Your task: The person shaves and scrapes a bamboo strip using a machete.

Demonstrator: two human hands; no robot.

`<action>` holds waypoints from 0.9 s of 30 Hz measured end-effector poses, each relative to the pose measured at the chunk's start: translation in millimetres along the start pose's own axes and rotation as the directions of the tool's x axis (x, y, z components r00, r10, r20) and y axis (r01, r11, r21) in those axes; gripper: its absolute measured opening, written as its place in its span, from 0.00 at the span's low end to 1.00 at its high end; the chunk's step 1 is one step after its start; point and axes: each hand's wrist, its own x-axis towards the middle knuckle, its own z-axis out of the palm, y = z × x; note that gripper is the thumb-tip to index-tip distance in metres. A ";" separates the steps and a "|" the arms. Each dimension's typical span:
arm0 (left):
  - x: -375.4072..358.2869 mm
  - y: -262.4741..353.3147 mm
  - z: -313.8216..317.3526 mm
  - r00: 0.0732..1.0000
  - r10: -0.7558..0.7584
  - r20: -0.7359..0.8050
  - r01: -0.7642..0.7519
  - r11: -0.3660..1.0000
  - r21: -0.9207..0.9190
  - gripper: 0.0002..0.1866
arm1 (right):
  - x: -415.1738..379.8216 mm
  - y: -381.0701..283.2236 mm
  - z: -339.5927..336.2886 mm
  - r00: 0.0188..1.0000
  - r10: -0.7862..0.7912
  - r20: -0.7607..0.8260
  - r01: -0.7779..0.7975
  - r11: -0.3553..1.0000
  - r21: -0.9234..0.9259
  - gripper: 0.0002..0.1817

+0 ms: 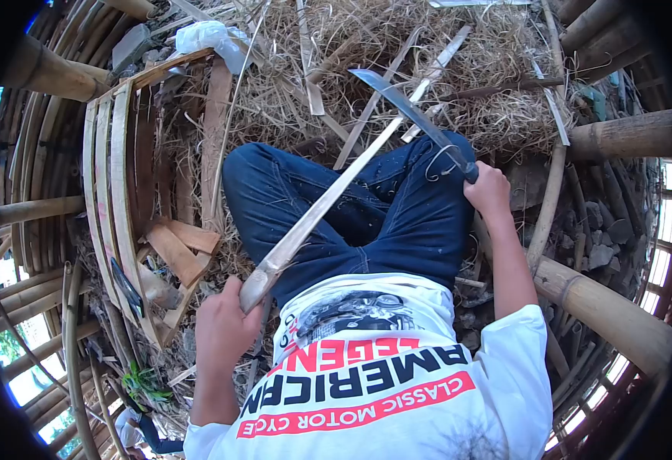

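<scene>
My left hand [225, 326] is closed around the thick lower end of a long split bamboo strip [317, 211]. The strip runs slantwise over my lap and away past my knees, its pale cut face showing. In my right hand [491, 186], beside my right knee, is the handle of a machete [420, 119] with a long blade curved at the tip. That blade lies across the strip in this view. Thin curled shavings hang near the blade's base, and small chips are scattered on my dark jeans [274, 192].
Piles of fibrous shavings [397, 54] cover the ground ahead. To the left stands a slatted wooden crate [125, 192] with wood pieces [179, 253] in it and a plastic bag [205, 40] behind. Thick bamboo poles [604, 303] flank me. At lower left, another person [133, 429] is partly visible.
</scene>
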 end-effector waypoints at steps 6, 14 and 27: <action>8.7 -3.5 4.7 0.998 0.002 -0.060 0.000 0.999 0.033 0.14 | -13.7 -18.4 5.3 0.995 -0.073 -0.073 0.073 0.997 -0.009 0.15; 19.3 5.1 10.1 0.997 0.035 -0.071 -0.031 0.998 0.052 0.14 | -64.3 -68.9 12.2 0.960 -0.278 -0.036 0.280 0.956 0.083 0.14; 24.9 18.2 24.2 0.999 0.044 -0.011 -0.044 0.999 -0.008 0.16 | -117.8 -121.1 8.9 0.818 -0.564 -0.113 0.571 0.773 0.277 0.11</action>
